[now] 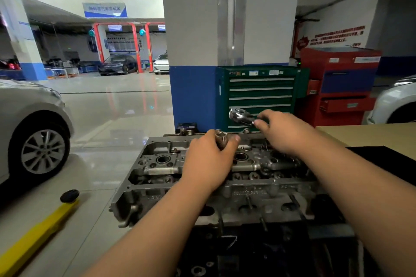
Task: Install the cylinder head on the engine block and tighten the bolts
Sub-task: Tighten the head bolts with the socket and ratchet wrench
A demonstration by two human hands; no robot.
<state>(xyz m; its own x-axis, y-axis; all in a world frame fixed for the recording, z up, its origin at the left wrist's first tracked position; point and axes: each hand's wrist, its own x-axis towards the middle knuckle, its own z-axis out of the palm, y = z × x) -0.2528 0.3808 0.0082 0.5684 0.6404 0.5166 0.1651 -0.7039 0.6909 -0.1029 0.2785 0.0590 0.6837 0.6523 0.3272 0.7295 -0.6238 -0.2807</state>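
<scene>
Head view: the cylinder head (202,186) lies low in the middle, a long block of dull grey cast metal, rough-skinned, cut with round bores, ribbed walls and small bolt bosses. It sits on darker, oily metal, the engine block (258,254), of which only shadowed parts show at the bottom edge.

Over the middle of the head, the left hand (208,162) is wrapped around a socket (221,139), a short steel cylinder with a bright rim and a faceted opening that faces up; the fingers are curled tight about its barrel. Just beyond and to the right, the right hand (286,130) is closed on the handle of a ratchet wrench (240,117), whose polished chrome head, rounded and mirror-bright, sticks out to the left of the fingers, apart from the socket.

To the right, a tan table (364,135) with a smooth flat top carries a black mat (387,157) of matte texture. Behind the hands stands a green tool cabinet (261,94) of painted sheet metal with pale drawer pulls, and beside it a red cabinet (342,87). A white and blue square pillar (193,51) rises behind them. The floor (117,108) is glossy pale tile. At the left are a silver car (29,130) with a spoked alloy wheel and a yellow bar (38,234) lying on the floor.
</scene>
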